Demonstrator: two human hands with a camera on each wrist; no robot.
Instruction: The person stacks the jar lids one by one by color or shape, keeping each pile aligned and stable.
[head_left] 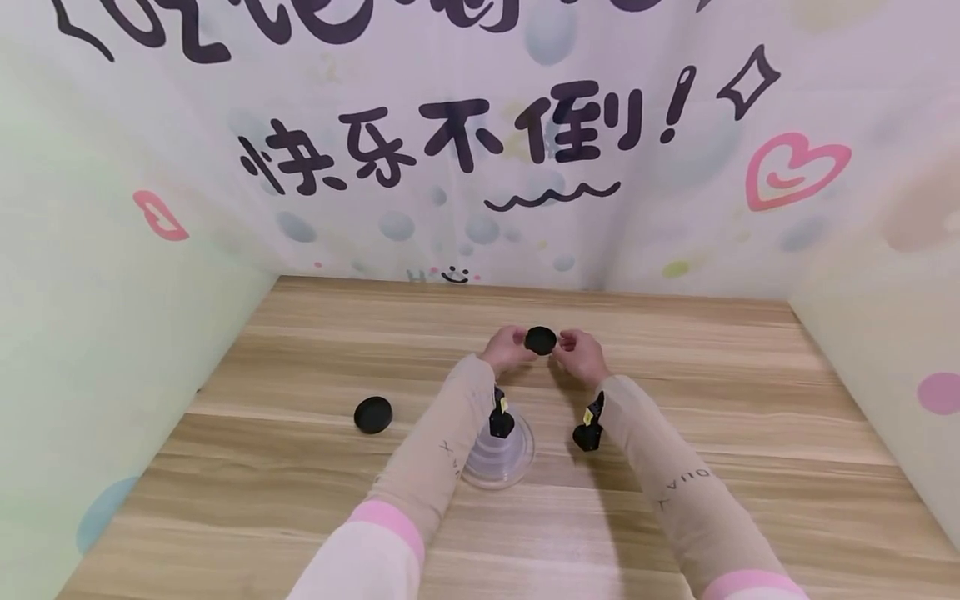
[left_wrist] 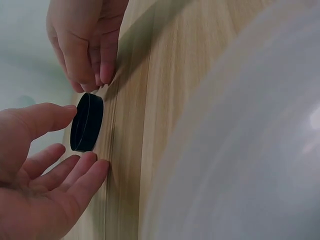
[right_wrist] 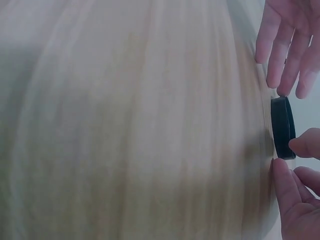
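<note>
A shallow black round lid [head_left: 541, 340] is between both hands near the back of the table, its hollow side facing up. My left hand [head_left: 510, 348] holds it from the left, thumb at the rim and fingertips against its edge; in the left wrist view that hand [left_wrist: 55, 170] has its fingers spread. From the other side my right hand [head_left: 582, 355] pinches the lid's edge, and in the right wrist view its thumb [right_wrist: 306, 144] overlaps the rim. The lid [right_wrist: 283, 127] sits close over the wood there.
A second black lid [head_left: 372, 414] lies left of the arms. Under the left forearm stands a clear round plastic container [head_left: 517, 471], partly hidden by the sleeve and wrist camera. A printed curtain [head_left: 450, 225] hangs behind the wooden table [head_left: 247, 500], with pale walls at both sides.
</note>
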